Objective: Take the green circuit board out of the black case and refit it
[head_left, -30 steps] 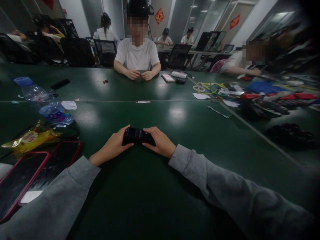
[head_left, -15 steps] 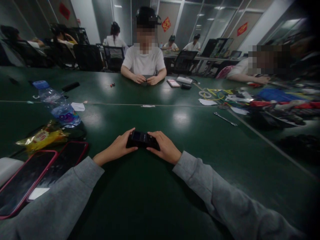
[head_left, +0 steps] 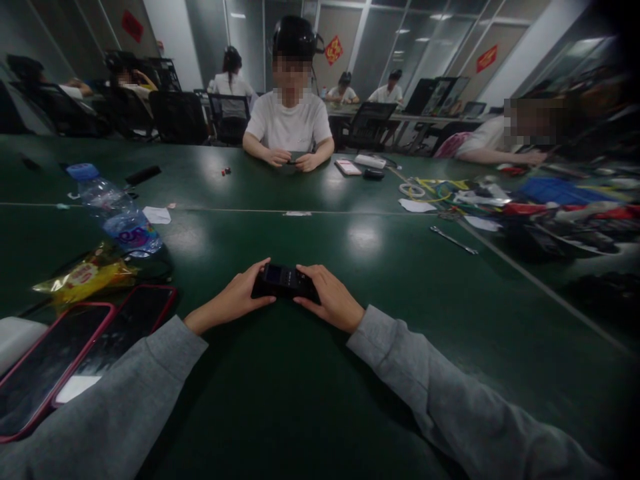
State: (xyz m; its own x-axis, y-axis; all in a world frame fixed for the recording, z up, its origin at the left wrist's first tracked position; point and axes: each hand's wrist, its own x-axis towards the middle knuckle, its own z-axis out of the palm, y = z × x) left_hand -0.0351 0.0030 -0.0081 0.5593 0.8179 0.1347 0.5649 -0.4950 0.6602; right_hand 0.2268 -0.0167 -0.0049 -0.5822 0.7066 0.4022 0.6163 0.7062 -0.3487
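Observation:
A black handheld device (head_left: 285,281) with a small dark screen and a few buttons lies crosswise between my hands, at or just above the green table (head_left: 280,373). My left hand (head_left: 234,297) is closed around its left end, with the thumb along the near side. Around the right end is my right hand (head_left: 331,299), also closed, its index finger on the top by the buttons. Both palms hide the ends of the device. Whether its underside touches the table I cannot tell.
To the left are a plastic bottle (head_left: 117,213), a yellow snack packet (head_left: 85,273) and two red-edged phones (head_left: 55,363). A wrench (head_left: 454,241) lies right of centre, before a pile of cables and tools (head_left: 540,200). Across the table sits a person (head_left: 289,127) handling a small dark object.
My hands and the device stay in nearly the same place. The whole view has shifted very slightly.

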